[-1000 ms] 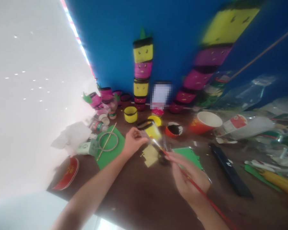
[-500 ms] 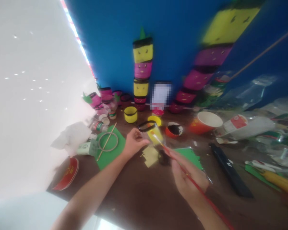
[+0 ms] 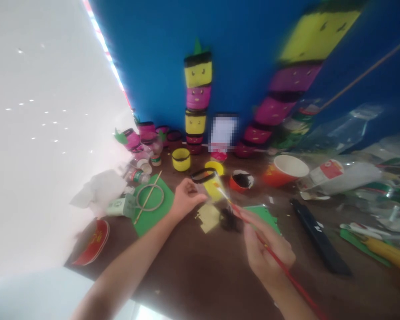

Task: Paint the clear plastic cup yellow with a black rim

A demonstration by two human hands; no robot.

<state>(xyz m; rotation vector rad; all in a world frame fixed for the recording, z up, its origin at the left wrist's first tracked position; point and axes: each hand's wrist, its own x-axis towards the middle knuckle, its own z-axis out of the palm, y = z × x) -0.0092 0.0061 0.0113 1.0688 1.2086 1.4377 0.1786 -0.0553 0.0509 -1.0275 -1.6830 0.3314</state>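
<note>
My left hand is closed on the side of a clear plastic bottle section that has a black rim and a patch of yellow paint. A red-handled paintbrush is in my right hand, gripped like a pen. Its pale bristles are at the yellow patch; blur hides whether they touch. Just behind stands a tub of yellow paint. To its right is a red-orange cup with black inside. Beneath my hands lies a pale yellow paper scrap.
A painted yellow ring and stacked yellow and magenta pieces stand behind. At left are green paper, a metal ring and a red paper cup. A paper cup, a black bar and plastic bottles are at right.
My right hand has shifted slightly right and down with the paintbrush. My left hand and the bottle section have stayed almost in place.
</note>
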